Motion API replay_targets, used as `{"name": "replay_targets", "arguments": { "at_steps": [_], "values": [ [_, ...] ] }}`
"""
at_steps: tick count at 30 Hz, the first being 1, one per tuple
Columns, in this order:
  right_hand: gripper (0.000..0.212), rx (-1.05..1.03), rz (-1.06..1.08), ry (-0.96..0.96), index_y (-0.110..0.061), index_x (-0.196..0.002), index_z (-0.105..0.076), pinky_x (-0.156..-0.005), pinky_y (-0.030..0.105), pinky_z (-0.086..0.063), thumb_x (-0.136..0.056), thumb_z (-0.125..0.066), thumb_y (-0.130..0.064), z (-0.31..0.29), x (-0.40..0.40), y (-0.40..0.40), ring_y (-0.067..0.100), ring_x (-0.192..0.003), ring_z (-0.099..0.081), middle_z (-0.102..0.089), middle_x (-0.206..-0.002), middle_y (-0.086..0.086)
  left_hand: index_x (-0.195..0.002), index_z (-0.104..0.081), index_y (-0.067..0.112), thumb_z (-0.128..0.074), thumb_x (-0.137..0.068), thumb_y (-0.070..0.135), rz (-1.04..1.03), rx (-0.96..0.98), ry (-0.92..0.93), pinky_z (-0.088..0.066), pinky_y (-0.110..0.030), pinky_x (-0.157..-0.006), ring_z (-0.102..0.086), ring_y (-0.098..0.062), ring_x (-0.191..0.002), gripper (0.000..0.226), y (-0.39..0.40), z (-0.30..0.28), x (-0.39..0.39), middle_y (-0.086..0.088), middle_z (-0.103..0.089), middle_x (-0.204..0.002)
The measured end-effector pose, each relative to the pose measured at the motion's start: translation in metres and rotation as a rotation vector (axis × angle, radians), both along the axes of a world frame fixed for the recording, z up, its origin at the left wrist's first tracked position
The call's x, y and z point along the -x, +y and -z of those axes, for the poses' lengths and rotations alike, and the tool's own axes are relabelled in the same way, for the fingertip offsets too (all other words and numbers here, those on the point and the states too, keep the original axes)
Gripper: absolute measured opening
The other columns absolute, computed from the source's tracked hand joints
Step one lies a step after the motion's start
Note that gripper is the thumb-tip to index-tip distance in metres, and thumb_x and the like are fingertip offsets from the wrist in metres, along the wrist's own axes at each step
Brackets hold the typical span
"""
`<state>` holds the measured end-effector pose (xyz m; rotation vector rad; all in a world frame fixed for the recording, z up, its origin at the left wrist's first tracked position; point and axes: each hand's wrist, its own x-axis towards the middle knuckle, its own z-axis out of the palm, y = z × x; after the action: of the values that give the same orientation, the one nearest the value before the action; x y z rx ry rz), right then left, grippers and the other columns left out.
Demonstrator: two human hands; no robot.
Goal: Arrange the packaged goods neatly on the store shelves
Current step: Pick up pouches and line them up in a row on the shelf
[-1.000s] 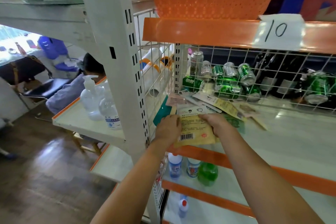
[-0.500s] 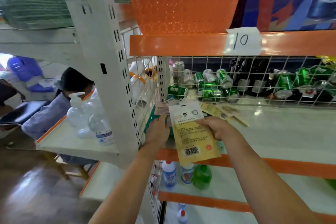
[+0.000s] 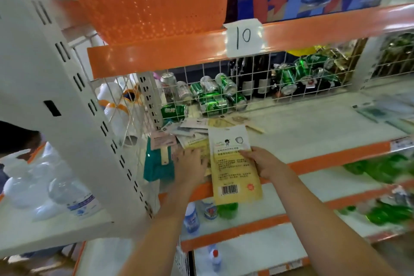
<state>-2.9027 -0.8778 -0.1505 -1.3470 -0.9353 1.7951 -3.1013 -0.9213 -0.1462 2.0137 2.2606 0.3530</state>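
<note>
Two hands work at the shelf (image 3: 302,132) front. Furthest to the left of both, a teal packet (image 3: 156,168) and a pink tagged packet (image 3: 162,140) lie at the shelf's end. The left hand (image 3: 191,167) rests next to them, fingers fairly straight, pressing on a loose heap of flat packets (image 3: 192,132) that fans away beyond its fingertips. Just right of it, the right hand (image 3: 266,163) pinches the right edge of a yellow mask packet (image 3: 233,168), thumb on top; the packet spreads leftward from that grip, its barcode end overhanging the orange shelf lip. To do this well, I would square the heap first under the left palm, then slide the held packet on flat, edges matched, barcode end pulled behind the lip.
</note>
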Motion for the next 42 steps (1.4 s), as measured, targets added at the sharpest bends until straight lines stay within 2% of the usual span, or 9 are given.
{"name": "replay_targets", "arguments": {
  "at_steps": [9,13,16,20,23,28,35,39,42],
  "values": [
    [0.006,-0.04,0.242,0.044,-0.004,-0.097,-0.058,-0.068,0.038,-0.057,-0.094,-0.053,-0.005,0.006,-0.077,-0.022,0.024,-0.073,-0.065,-0.066,-0.086,0.013,-0.107,-0.058,0.018,-0.038,-0.094,0.031,0.166,-0.035,0.053,-0.031,-0.042,-0.102,-0.044,-0.027,-0.116,0.027,0.023,0.0,-0.065,-0.007,-0.055,-0.119],
    [0.009,-0.06,0.316,0.025,-0.004,-0.102,-0.056,-0.061,0.033,-0.056,-0.095,-0.051,-0.006,0.0,-0.118,-0.031,0.021,-0.073,-0.063,-0.065,-0.086,0.01,-0.13,-0.05,0.016,-0.037,-0.098,0.031,0.218,-0.008,-0.024,-0.031,-0.045,-0.106,-0.037,-0.03,-0.129,0.038,0.02,-0.006,-0.102,-0.008,-0.047,-0.136],
    [0.027,-0.033,0.364,0.0,0.001,-0.121,-0.051,-0.072,0.041,-0.054,-0.095,-0.051,-0.008,0.002,-0.151,-0.039,0.024,-0.077,-0.063,-0.065,-0.089,0.011,-0.136,-0.046,0.022,-0.04,-0.097,0.032,0.256,0.015,-0.071,-0.032,-0.043,-0.104,-0.033,-0.026,-0.133,0.04,0.02,-0.01,-0.138,-0.003,-0.042,-0.142],
    [0.046,-0.033,0.472,-0.002,-0.004,-0.134,-0.042,-0.068,0.042,-0.057,-0.091,-0.058,-0.01,-0.001,-0.205,-0.058,0.027,-0.083,-0.067,-0.068,-0.098,0.012,-0.136,-0.048,0.02,-0.041,-0.097,0.029,0.341,0.026,-0.118,-0.032,-0.041,-0.103,-0.034,-0.027,-0.131,0.04,0.018,-0.011,-0.202,-0.006,-0.044,-0.141],
    [0.03,-0.074,0.532,-0.048,-0.004,-0.121,-0.053,-0.078,0.045,-0.055,-0.091,-0.058,-0.008,-0.007,-0.249,-0.073,0.027,-0.085,-0.067,-0.069,-0.097,0.012,-0.135,-0.048,0.019,-0.042,-0.097,0.03,0.429,0.024,-0.134,-0.032,-0.041,-0.103,-0.034,-0.027,-0.132,0.04,0.014,-0.014,-0.257,-0.004,-0.043,-0.142],
    [0.007,-0.125,0.667,-0.074,-0.01,-0.098,-0.059,-0.076,0.043,-0.054,-0.092,-0.056,-0.008,-0.018,-0.321,-0.102,0.024,-0.079,-0.066,-0.068,-0.088,0.009,-0.133,-0.05,0.023,-0.04,-0.097,0.035,0.539,0.054,-0.156,-0.033,-0.041,-0.103,-0.035,-0.027,-0.13,0.039,0.012,-0.018,-0.337,-0.004,-0.044,-0.141],
    [0.019,-0.077,0.846,-0.157,-0.006,-0.11,-0.059,-0.092,0.054,-0.05,-0.091,-0.058,-0.011,-0.006,-0.411,-0.154,0.035,-0.099,-0.065,-0.067,-0.109,0.017,-0.123,-0.057,0.015,-0.043,-0.092,0.027,0.715,0.043,-0.166,-0.04,-0.04,-0.099,-0.049,-0.031,-0.116,0.035,-0.001,-0.009,-0.438,-0.012,-0.056,-0.127],
    [0.019,-0.084,0.967,-0.134,-0.006,-0.112,-0.057,-0.092,0.052,-0.049,-0.094,-0.053,-0.008,-0.008,-0.441,-0.174,0.033,-0.091,-0.064,-0.067,-0.097,0.014,-0.125,-0.058,0.015,-0.041,-0.094,0.029,0.814,0.088,-0.178,-0.041,-0.041,-0.099,-0.049,-0.029,-0.118,0.037,-0.014,-0.001,-0.497,-0.01,-0.056,-0.129],
    [0.023,-0.072,1.042,-0.157,-0.003,-0.117,-0.057,-0.093,0.054,-0.048,-0.095,-0.053,-0.008,-0.004,-0.47,-0.188,0.036,-0.097,-0.064,-0.066,-0.109,0.018,-0.128,-0.055,0.016,-0.041,-0.097,0.03,0.865,0.129,-0.161,-0.042,-0.039,-0.098,-0.047,-0.029,-0.12,0.037,-0.018,0.006,-0.532,-0.011,-0.053,-0.131]
  ]
}}
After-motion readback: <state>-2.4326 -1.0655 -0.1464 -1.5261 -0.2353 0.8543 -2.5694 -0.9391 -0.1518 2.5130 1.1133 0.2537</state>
